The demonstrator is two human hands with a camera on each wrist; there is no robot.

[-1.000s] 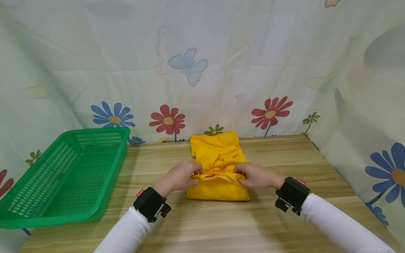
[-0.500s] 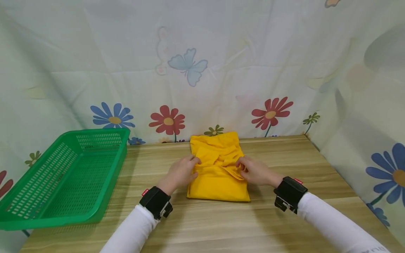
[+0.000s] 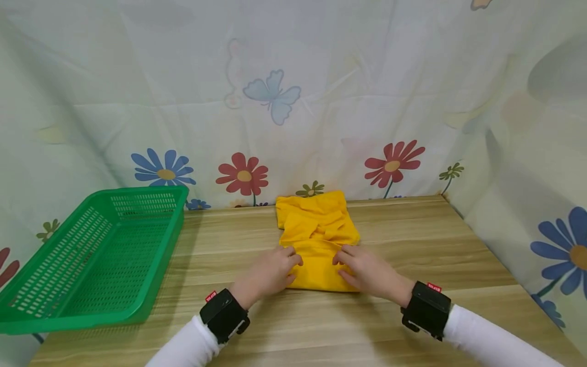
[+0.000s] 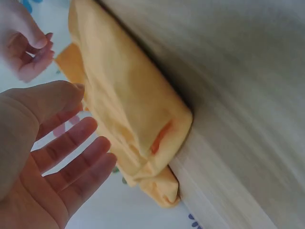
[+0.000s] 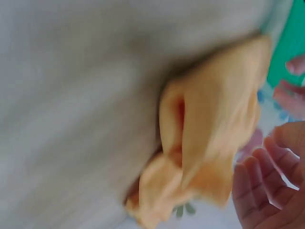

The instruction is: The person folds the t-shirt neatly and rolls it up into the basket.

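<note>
A yellow garment point(image 3: 317, 262), folded into a narrow strip, lies on the table with its near part doubled over into a smooth panel. Its far part point(image 3: 316, 204) is loosely bunched and creased. My left hand point(image 3: 270, 270) hovers at the panel's left edge with loosely bent fingers. On the opposite edge, my right hand point(image 3: 372, 270) does the same. The left wrist view shows the left palm and parted fingers point(image 4: 86, 164) beside the garment point(image 4: 128, 90), gripping nothing. Blurred in the right wrist view, the right fingers point(image 5: 259, 179) are also spread and free of the cloth.
A green plastic basket point(image 3: 176, 229) with perforated walls stands on the left of the wooden table point(image 3: 435, 239). Behind the table hangs a pale curtain point(image 3: 330, 127) printed with flowers and a butterfly. Another curtain side point(image 3: 518, 168) borders the right edge.
Both hands have let go of the garment's folded-over edge and moved toward me over the near panel. That edge, gathered and raised earlier, now lies flatter. The basket has stayed put.
</note>
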